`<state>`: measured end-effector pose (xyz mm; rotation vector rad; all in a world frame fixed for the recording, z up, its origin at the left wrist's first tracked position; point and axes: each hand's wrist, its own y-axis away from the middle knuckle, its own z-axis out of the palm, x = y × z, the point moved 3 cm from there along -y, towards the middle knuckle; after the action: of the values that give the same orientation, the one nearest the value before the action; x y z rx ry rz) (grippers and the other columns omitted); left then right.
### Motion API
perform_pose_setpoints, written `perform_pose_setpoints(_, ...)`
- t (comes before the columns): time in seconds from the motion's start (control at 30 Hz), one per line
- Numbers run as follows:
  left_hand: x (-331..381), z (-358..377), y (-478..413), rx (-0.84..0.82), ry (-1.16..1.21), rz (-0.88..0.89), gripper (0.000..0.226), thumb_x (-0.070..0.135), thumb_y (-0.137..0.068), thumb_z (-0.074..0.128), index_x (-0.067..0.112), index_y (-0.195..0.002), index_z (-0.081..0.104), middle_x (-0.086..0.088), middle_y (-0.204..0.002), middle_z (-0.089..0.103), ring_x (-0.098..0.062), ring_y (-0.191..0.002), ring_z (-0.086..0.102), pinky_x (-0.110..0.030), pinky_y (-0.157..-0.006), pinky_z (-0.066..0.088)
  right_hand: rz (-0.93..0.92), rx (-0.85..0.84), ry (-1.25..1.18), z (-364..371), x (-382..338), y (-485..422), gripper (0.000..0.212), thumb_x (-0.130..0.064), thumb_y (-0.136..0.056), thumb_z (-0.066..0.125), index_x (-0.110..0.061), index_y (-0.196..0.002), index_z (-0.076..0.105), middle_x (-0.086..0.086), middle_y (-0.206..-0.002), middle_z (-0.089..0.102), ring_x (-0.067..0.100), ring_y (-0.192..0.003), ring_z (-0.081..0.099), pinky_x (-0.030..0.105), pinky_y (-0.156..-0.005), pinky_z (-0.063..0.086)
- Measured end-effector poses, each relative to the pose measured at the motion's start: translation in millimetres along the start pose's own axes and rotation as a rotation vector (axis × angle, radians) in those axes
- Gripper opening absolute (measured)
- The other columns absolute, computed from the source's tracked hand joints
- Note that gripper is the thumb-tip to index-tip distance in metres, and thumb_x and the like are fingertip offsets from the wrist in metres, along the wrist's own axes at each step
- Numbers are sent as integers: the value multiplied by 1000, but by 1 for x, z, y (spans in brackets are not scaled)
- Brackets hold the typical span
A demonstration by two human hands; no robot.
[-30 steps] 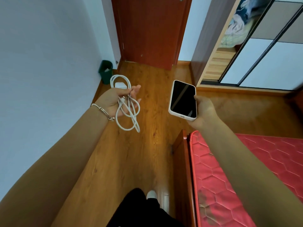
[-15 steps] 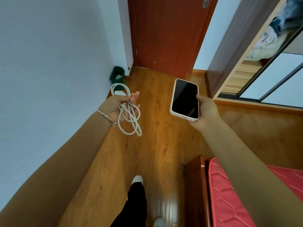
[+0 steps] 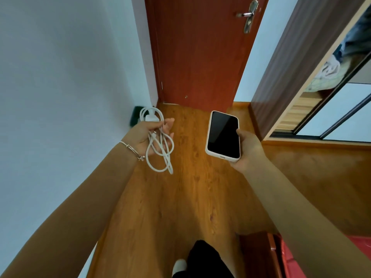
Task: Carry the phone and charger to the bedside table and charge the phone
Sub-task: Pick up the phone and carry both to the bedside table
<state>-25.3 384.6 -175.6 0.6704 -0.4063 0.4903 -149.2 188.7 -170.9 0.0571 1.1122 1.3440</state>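
Observation:
My left hand holds a white charger: its plug block sticks up above my fingers and loops of cable hang below my palm. A thin bracelet circles that wrist. My right hand grips a phone with a dark screen and a pale case, held face up and tilted. Both hands are stretched out in front of me over the wooden floor, about a phone's length apart. No bedside table is in view.
A closed red-brown door stands ahead. The pale wall runs along my left, with a dark green bin in the corner. A wardrobe with sliding doors stands right. The bed corner with red mattress lies at bottom right.
I have walked forward towards the door: the bed has slid back to the bottom right corner and the door looms larger. Both hands keep their grips unchanged.

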Motion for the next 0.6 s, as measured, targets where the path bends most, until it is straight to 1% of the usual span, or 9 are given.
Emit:
perform_pose_setpoints(0.07,12,-2,-16,-6,-8,-11,22,14,-95,43,8,-92,64,2,-73,71,-4,-52,61,-26,-67,57,-3,-6,6,9,-7,-18,24,-21,-96,45,-15,-117,55,14,-112,66,31,-94,66,37,-52,59)
perform_pose_setpoints(0.1,17,-4,-25,-5,1,-14,21,14,-95,44,8,-92,64,2,-73,71,-4,-52,61,-26,-67,57,-1,-12,8,15,-10,-28,22,-21,-96,45,-14,-113,56,14,-110,66,31,-94,66,38,-52,60)
perform_pose_setpoints(0.17,29,-6,-43,12,6,-11,22,14,-94,44,8,-92,65,2,-73,72,-4,-51,61,-25,-68,57,5,-16,12,26,-19,-47,16,-21,-96,45,-14,-103,58,14,-105,67,31,-93,66,39,-55,60)
perform_pose_setpoints(0.2,36,-6,-52,24,-2,-8,22,14,-94,44,8,-92,64,2,-73,72,-4,-51,61,-25,-68,56,9,-12,18,31,-23,-58,16,-21,-96,45,-13,-102,58,14,-104,67,31,-93,66,40,-58,59)
perform_pose_setpoints(0.27,52,-6,-71,36,-25,-3,22,15,-95,42,8,-95,63,3,-72,72,-4,-51,61,-25,-69,56,14,-8,22,42,-34,-81,18,-20,-95,46,-12,-107,57,14,-105,66,31,-94,65,43,-66,56)
perform_pose_setpoints(0.33,71,-3,-89,41,-39,6,23,15,-97,40,8,-96,61,3,-71,72,-4,-50,62,-24,-68,56,18,-15,16,54,-48,-103,19,-19,-95,46,-13,-110,57,14,-106,66,31,-94,64,44,-68,55)
perform_pose_setpoints(0.5,111,10,-135,76,-26,29,19,14,-98,36,11,-99,55,2,-67,72,-7,-51,66,-25,-66,57,14,-68,11,80,-86,-154,28,-18,-95,45,-13,-121,54,12,-104,65,29,-91,65,44,-64,58)
perform_pose_setpoints(0.53,117,12,-144,76,-29,34,18,14,-98,36,11,-99,54,2,-66,72,-7,-52,66,-25,-66,57,15,-84,10,85,-93,-163,29,-18,-95,44,-12,-122,53,12,-104,65,29,-91,65,42,-63,59)
perform_pose_setpoints(0.6,128,13,-163,67,-23,34,16,13,-98,36,11,-99,53,2,-65,71,-7,-52,66,-26,-67,57,16,-94,11,93,-104,-180,27,-18,-95,44,-12,-120,54,12,-103,65,29,-90,65,40,-62,59)
